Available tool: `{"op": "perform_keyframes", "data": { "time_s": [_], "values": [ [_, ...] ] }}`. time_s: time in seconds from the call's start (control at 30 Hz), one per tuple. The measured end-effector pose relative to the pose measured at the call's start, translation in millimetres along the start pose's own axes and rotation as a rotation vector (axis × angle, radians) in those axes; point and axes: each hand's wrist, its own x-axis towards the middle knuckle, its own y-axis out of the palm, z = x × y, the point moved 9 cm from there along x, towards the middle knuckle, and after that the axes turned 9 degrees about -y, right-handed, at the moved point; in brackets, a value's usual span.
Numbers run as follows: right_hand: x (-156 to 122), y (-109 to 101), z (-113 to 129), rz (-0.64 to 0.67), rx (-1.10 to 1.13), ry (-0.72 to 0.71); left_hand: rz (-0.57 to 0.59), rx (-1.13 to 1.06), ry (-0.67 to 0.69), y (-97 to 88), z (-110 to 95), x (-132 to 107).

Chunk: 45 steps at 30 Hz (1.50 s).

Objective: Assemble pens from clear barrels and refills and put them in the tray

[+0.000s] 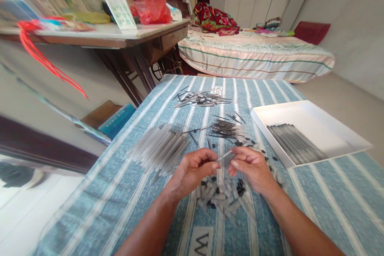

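On my feed, loose parts crowd the striped counter (129,216): short pale tubes and black caps (222,198) lie below my hands, long translucent tubes (160,148) at centre left, thin black rods (225,129) just beyond, and a white box (318,118) of grey tubes (295,144) borders the right. At mid-frame a slim pale tube (225,155) spans my hands: my right hand (252,168) has its grip nearly closed on one end, while my left hand (193,170) sits slightly parted at the other, and I can't tell whether that grip holds it.
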Motion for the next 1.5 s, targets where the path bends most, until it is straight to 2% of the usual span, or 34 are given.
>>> {"op": "perform_keyframes", "data": {
  "time_s": [0.13, 0.23, 0.3, 0.43, 0.5, 0.63, 0.73, 0.87, 1.17, 1.5],
  "values": [
    [2.4, -16.7, 7.1, -0.075, -0.176, -0.003, -0.068, -0.282, 0.098, -14.9, -8.9, -3.5],
    [2.4, -19.9, 7.5, -0.050, -0.292, 0.014, -0.076, -0.379, 0.130, -19.5, -10.7, -3.9],
    [2.0, -13.7, 7.9, 0.059, -0.403, 0.011, -0.077, -0.404, 0.127, -20.4, -9.5, -3.0],
    [-3.3, 12.3, 11.7, 0.392, -0.702, -0.048, -0.107, -0.411, 0.108, -22.8, -5.9, -0.6],
    [-7.1, 22.1, 11.5, 0.509, -0.851, -0.045, -0.126, -0.400, 0.100, -24.2, -4.5, 0.5],
    [-11.6, 30.8, 9.4, 0.624, -1.198, -0.010, -0.143, -0.369, 0.074, -24.7, -0.9, 3.0],
    [-14.7, 34.0, 5.3, 0.685, -1.366, 0.028, -0.134, -0.330, 0.046, -22.2, 2.6, 4.7],
    [-17.3, 37.1, 1.4, 0.708, -1.457, 0.043, -0.123, -0.277, 0.007, -18.6, 6.8, 6.2],
    [-15.9, 36.2, -4.7, 0.686, -1.455, 0.079, -0.144, -0.245, -0.003, -20.1, 8.2, 6.9],
    [-7.8, 27.2, -1.8, 0.562, -1.435, 0.050, -0.146, -0.261, 0.047, -22.0, 4.1, 5.8]
  ]
}}
